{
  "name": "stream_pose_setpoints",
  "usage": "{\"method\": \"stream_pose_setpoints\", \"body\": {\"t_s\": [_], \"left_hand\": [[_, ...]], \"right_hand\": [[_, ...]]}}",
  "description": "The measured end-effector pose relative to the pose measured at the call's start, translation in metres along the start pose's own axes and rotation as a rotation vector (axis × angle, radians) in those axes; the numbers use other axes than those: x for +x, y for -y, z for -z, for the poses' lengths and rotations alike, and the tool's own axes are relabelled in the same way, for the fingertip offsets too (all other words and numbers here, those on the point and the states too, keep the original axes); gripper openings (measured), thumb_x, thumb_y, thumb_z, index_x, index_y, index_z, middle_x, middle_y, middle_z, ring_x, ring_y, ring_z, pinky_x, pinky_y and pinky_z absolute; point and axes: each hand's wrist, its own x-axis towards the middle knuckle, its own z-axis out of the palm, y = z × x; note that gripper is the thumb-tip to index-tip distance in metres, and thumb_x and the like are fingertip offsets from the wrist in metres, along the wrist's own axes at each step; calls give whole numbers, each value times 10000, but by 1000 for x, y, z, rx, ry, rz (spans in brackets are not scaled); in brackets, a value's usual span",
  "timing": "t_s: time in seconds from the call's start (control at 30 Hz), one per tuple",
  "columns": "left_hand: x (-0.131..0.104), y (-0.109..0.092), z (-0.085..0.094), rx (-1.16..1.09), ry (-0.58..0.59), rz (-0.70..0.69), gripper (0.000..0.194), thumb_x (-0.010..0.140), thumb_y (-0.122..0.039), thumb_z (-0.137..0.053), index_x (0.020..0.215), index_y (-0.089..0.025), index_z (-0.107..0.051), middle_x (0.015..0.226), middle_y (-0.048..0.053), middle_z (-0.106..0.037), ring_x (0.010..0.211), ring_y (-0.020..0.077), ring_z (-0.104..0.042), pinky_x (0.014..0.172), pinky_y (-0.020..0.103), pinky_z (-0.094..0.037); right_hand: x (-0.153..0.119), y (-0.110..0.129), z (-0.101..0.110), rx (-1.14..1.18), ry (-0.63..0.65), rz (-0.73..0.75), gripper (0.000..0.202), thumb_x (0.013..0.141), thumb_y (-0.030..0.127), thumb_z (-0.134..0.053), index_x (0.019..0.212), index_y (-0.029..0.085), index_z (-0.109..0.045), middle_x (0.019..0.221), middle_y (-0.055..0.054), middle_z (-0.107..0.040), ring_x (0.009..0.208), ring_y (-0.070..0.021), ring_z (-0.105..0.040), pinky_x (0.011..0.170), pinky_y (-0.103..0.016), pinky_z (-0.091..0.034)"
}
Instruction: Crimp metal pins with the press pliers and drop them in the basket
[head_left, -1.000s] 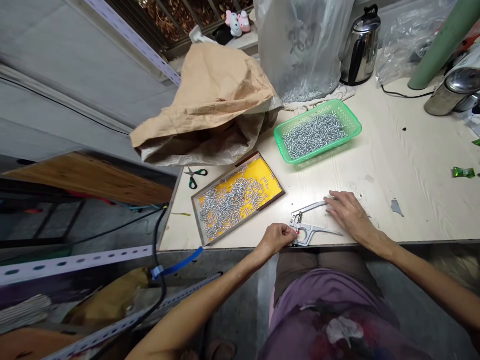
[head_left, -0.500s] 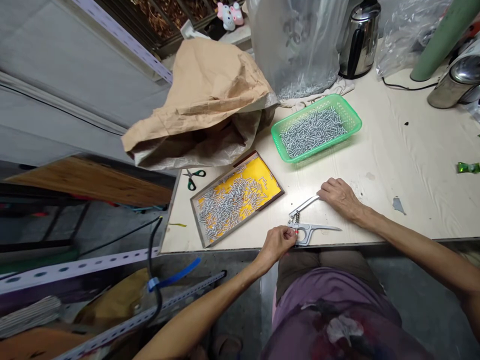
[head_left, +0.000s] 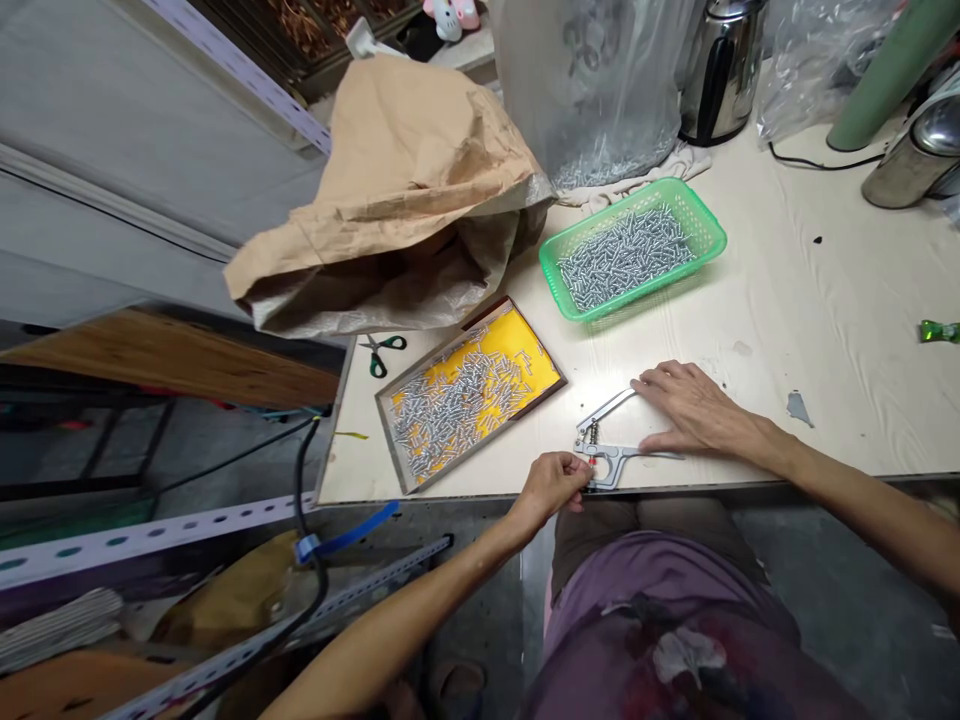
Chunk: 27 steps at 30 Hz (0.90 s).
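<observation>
A metal plier-like press tool (head_left: 611,450) with two long handles lies near the front edge of the pale table (head_left: 787,330). My left hand (head_left: 551,485) pinches at the tool's jaw end, where a small red part shows. My right hand (head_left: 694,405) rests over both handles, fingers on the upper one and thumb by the lower. A shallow yellow-bottomed tray (head_left: 469,390) of small metal screws sits just left of the tool. A green plastic basket (head_left: 634,250) holding many more screws stands behind it.
A crumpled brown paper sack (head_left: 405,200) lies at the back left, green-handled scissors (head_left: 382,350) beside it. A clear plastic bag of screws (head_left: 600,90), a steel kettle (head_left: 720,70) and a green tube (head_left: 881,80) stand along the back. Metal shelving rails (head_left: 150,540) lie left, below the table.
My right hand has spread from the upper handle to lie across both handles. My left hand stays at the tool's jaw. The view has shifted slightly.
</observation>
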Motion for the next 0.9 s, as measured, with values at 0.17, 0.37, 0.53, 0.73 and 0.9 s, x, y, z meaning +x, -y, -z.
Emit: {"method": "stream_pose_setpoints", "body": {"t_s": [0.17, 0.37, 0.53, 0.73, 0.9], "left_hand": [[0, -1, 0, 15, 9, 14, 110, 718, -193, -656, 656, -110, -620, 415, -74, -481, 350, 53, -488, 368, 135, -427], [-1, -2, -1, 14, 1, 15, 97, 733, -178, -645, 672, -107, -617, 430, -78, -475, 370, 60, -486, 412, 174, -475], [-5, 4, 8, 254, -46, -138, 169, 792, -272, -615, 717, -125, -653, 526, -27, -555, 490, 112, -566, 511, 215, -478], [-2, -5, -9, 752, -235, -883, 226, 871, -317, -576, 1058, -195, -614, 1076, 94, -634, 1023, 227, -576, 865, 354, -497], [22, -28, -29, 909, -45, -1148, 562, 830, -242, -632, 1326, -138, -388, 1365, 178, -467, 1240, 288, -437, 1034, 454, -398]], "right_hand": [[-15, 7, -1, -11, 16, -4, 870, 699, 697, -613, 1340, 140, -425, 1259, -197, -534, 1135, -363, -443, 864, -459, -346], [-17, 18, 3, -67, 51, -43, 707, 722, 516, -697, 1263, 118, -476, 1128, -175, -593, 1015, -324, -491, 812, -416, -340], [-23, 28, 5, -73, 52, -42, 436, 799, 381, -657, 1142, 134, -547, 998, -137, -612, 904, -279, -492, 766, -385, -323], [-30, 39, -3, -46, 2, -101, 411, 820, 286, -635, 1184, 126, -530, 976, -130, -619, 890, -278, -499, 750, -384, -379], [-38, 38, -9, 21, -31, -129, 689, 719, 334, -746, 1293, 102, -444, 1093, -160, -578, 964, -309, -498, 786, -419, -446]]}}
